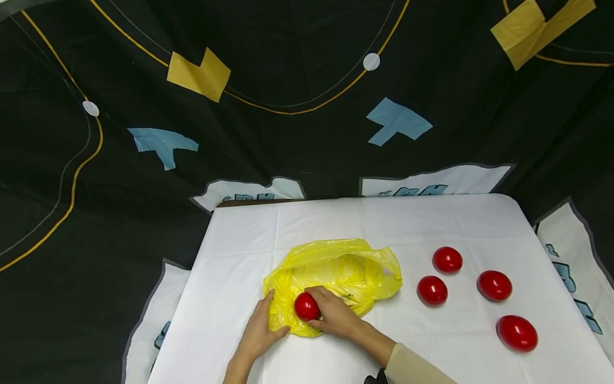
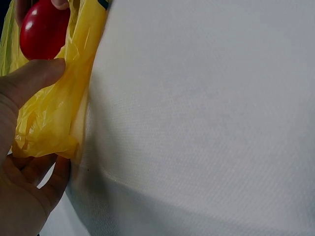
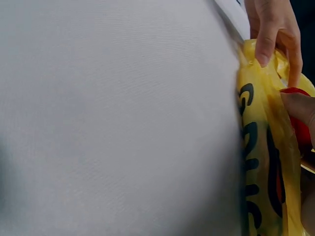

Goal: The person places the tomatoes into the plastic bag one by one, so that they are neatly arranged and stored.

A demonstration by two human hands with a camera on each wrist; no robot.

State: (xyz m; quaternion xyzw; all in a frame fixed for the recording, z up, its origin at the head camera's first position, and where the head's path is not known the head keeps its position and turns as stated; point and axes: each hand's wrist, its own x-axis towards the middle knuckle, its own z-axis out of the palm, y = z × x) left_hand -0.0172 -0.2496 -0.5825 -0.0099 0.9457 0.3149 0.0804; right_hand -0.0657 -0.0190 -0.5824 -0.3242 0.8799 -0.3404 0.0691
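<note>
A crinkled yellow plastic bag [image 1: 312,256] lies on the white table, its mouth gaping. My right hand [image 1: 338,313] grips a glossy red ball [image 1: 306,306] between thumb and fingers, at the near left part of the bag. In the left wrist view this red ball [image 2: 44,29] looks slightly oval and sits within the yellow plastic. With the thumb on one side and the fingers on the other, my left hand [image 1: 259,328] holds the bag's left end. Dark lettering marks the bag's near side [image 3: 251,137] in the right wrist view.
Several more glossy red balls lie apart on the right of the table, among them a near one [image 1: 517,333] and a far one [image 1: 447,260]. The white tablecloth [image 1: 240,240] reaches a black curtain [image 1: 288,149] at the back, with tape pieces on it.
</note>
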